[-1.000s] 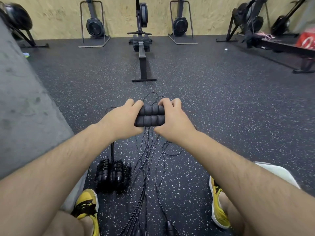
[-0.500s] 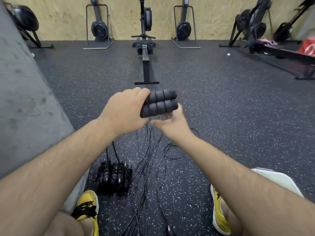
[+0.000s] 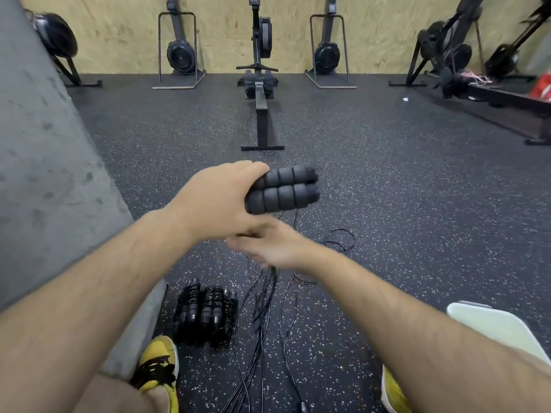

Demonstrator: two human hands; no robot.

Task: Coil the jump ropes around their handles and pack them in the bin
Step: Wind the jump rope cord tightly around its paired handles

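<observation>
Two ribbed foam handles (image 3: 283, 189) fill the curled left hand (image 3: 220, 201); blurred right hand's (image 3: 277, 245) grip unclear.

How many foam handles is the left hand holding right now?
2. The upper handle and the lower handle lie side by side, both gripped at one end by the left hand. More handles may be hidden in the coiled bundles on the floor.
</observation>
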